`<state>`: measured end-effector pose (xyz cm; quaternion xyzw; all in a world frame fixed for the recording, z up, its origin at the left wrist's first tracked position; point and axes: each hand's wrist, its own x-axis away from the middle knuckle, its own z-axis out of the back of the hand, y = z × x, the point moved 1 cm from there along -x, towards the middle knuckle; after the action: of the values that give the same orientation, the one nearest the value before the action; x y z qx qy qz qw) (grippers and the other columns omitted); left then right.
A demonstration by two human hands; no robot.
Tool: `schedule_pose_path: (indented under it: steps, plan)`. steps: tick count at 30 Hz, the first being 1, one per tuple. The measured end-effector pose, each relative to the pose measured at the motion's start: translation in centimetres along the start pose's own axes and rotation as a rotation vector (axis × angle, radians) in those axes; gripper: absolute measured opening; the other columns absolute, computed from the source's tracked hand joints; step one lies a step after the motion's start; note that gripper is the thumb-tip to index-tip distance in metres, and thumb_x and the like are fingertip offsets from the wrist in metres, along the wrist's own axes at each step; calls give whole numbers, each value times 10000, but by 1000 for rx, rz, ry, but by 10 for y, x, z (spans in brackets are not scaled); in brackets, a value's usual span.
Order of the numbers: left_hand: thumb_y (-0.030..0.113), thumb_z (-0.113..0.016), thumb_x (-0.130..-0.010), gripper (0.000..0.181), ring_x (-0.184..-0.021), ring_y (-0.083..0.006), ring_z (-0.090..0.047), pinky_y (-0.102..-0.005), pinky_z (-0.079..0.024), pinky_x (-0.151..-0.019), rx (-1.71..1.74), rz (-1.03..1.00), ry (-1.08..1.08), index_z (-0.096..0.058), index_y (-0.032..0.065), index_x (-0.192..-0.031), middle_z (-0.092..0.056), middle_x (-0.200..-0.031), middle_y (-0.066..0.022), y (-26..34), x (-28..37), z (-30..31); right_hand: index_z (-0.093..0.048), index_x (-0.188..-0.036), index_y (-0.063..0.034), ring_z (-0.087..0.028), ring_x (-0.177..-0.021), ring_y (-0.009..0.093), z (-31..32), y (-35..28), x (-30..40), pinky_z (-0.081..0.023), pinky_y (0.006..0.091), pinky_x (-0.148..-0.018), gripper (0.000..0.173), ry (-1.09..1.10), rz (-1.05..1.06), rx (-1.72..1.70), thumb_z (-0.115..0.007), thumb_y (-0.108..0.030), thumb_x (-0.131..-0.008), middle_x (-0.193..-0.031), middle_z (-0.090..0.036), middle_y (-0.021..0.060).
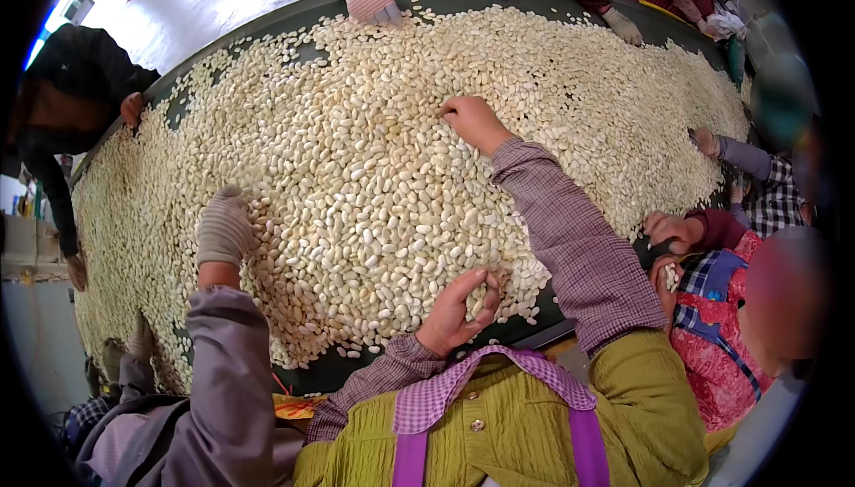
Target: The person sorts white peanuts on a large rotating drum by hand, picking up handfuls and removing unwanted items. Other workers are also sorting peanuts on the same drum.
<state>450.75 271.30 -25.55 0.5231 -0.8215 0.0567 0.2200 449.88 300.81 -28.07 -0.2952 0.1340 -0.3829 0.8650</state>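
A broad layer of white beans [374,173] covers the dark green table surface [334,370] in front of me. My right hand [475,125], bare, reaches far across the pile with its fingertips bent down at the beans. Whether a bean is between those fingers is hidden. Close to the near edge, my left hand [461,313] is bare and half curled, thumb and fingers rounded. Pale beans show in the gap of its curl, but I cannot tell if they are held or lie behind it.
At my left, a co-worker's gloved hand [225,228] rests on the beans. Another person's gloved hand [371,0] works at the far rim. To my right, a co-worker's hand [666,281] holds several beans. More people stand around the curved table rim [220,39].
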Motion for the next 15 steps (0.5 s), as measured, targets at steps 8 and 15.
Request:
schedule_pose_path:
  steps: [8, 15]
  plan:
    - [264, -418, -939, 233, -520, -112, -388, -186, -315, -429, -59, 5, -97, -504, 49, -910, -440, -678, -40, -14, -13, -7, -638, -968, -22, -623, -772, 214, 17, -72, 85, -479, 312, -725, 221, -450, 201, -409, -505, -132, -829, -872, -661, 111]
    - [225, -394, -910, 232, -499, -127, -404, -203, -346, -451, -539, -238, -158, -486, 23, -846, -454, -675, -47, -38, -49, -11, -578, -933, -13, -618, -802, 302, -33, -84, 84, -486, 402, -713, 201, -398, 349, 69, -549, -178, -823, -838, -628, 138]
